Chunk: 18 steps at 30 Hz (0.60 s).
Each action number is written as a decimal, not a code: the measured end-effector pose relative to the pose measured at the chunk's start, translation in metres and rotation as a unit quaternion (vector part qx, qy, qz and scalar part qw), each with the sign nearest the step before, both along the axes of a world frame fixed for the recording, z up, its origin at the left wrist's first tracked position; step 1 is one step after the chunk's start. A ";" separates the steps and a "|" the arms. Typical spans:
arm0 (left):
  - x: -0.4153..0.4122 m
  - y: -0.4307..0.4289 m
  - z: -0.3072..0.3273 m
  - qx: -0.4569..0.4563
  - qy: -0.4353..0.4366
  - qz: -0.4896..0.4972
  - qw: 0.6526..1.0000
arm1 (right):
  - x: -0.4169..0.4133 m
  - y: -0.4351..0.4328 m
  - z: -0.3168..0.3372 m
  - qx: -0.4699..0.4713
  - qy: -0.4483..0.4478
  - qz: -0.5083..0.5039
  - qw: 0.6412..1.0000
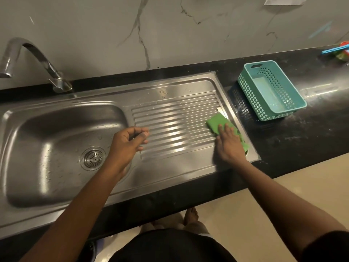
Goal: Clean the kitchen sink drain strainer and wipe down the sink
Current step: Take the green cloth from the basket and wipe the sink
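The steel sink (56,120) fills the left of the head view, with its round drain strainer (93,158) seated in the basin floor. A ribbed drainboard (175,127) runs to the right of the basin. My right hand (229,146) lies flat on a green scrub pad (217,122) and presses it onto the drainboard's right edge. My left hand (128,143) hovers over the basin's right rim with its fingers curled and nothing in them.
A chrome tap (34,59) arches over the basin at the back left. A teal plastic basket (270,89) stands on the black counter (302,133) right of the sink, leaning on a dark basket beneath it. Coloured items (341,52) lie at the far right.
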<state>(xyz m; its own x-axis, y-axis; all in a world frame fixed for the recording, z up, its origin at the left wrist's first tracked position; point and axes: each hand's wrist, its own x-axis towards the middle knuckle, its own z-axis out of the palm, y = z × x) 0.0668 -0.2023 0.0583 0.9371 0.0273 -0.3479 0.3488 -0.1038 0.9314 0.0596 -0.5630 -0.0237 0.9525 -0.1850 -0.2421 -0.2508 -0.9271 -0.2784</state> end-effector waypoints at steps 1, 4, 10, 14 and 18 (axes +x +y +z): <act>-0.001 0.002 -0.001 0.001 0.002 0.002 1.000 | 0.008 0.001 -0.001 0.006 0.000 -0.041 0.999; -0.002 0.010 -0.001 0.006 0.004 0.008 1.000 | 0.021 0.038 -0.005 0.017 -0.011 -0.099 0.995; 0.003 0.014 0.002 0.009 -0.005 0.015 1.000 | 0.011 0.179 -0.012 0.050 -0.002 0.043 0.998; 0.006 0.013 0.008 0.008 -0.008 0.018 1.000 | 0.001 0.251 -0.009 0.069 0.023 0.190 0.979; 0.007 0.014 0.011 0.006 -0.007 0.021 1.000 | 0.002 0.244 -0.007 0.071 0.016 0.284 0.956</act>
<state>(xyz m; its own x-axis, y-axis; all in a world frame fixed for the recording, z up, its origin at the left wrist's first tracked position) 0.0738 -0.1884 0.0697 0.9397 0.0704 -0.3346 0.3404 -0.0997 0.9350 0.0621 -0.3193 -0.0305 0.8814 0.3963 -0.2571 0.2705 -0.8696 -0.4130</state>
